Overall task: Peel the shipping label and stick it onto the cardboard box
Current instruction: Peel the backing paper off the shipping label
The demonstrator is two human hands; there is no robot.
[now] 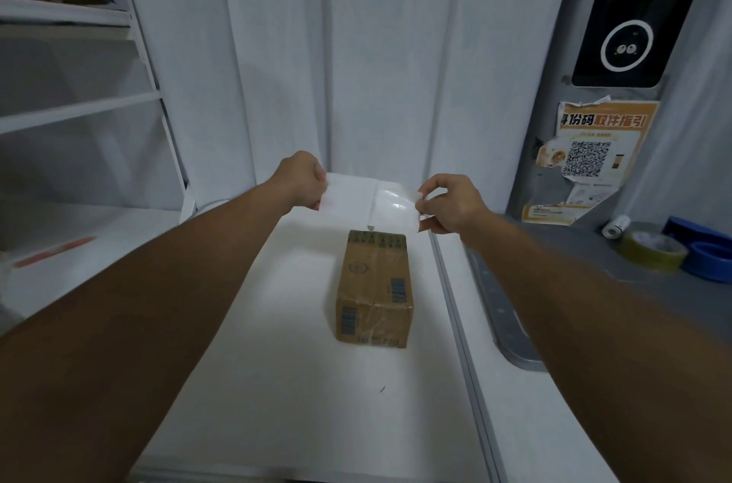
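Head view: both hands, left hand (303, 177) and right hand (451, 205), pinch the shipping label (370, 201) above the cardboard box (374, 284). Peel slowly from the right corner, keeping the sheet taut.

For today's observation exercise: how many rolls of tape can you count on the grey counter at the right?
3: a yellowish clear roll, a blue roll just right of it, and a small white roll behind them. The frame edge cuts the counter, so others may be hidden.

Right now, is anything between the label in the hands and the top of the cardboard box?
Nothing visible: the shipping label hangs between left hand and right hand, above the far end of the cardboard box.
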